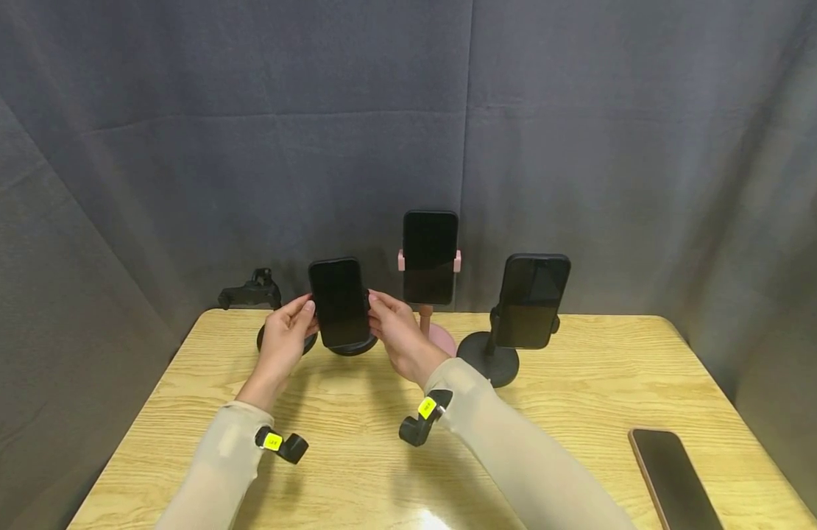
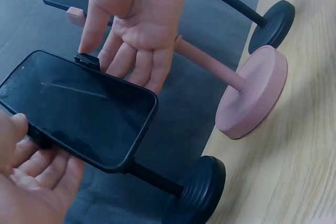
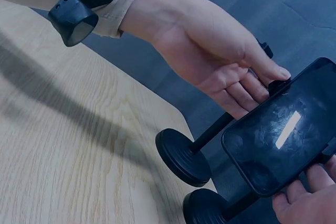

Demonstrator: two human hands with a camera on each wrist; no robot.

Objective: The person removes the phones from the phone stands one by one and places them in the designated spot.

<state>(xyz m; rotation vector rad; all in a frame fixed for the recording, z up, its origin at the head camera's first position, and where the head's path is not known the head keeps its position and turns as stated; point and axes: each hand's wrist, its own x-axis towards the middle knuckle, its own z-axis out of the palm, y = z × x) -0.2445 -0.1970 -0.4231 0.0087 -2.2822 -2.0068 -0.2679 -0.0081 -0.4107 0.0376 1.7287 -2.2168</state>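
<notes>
A black phone [image 1: 339, 302] stands upright, slightly tilted, in the clamp of a black phone stand [image 1: 352, 347]. At the phone's left edge my left hand [image 1: 285, 335] pinches the clamp's side, thumb in front and fingers behind. My right hand [image 1: 402, 331] pinches the black clamp arm [image 2: 87, 61] on the opposite edge, its thumb against the arm and its other fingers lying behind. In the right wrist view the phone's screen [image 3: 262, 145] carries a bright reflection. The contact between the left fingers and the clamp is partly hidden.
Left of my hands is a black stand [image 1: 249, 294] without a phone. A pink stand [image 1: 441, 338] holding a phone [image 1: 430, 258] and a black stand [image 1: 489, 361] with another phone [image 1: 533, 302] stand to the right. One phone [image 1: 676, 482] lies flat near the front right.
</notes>
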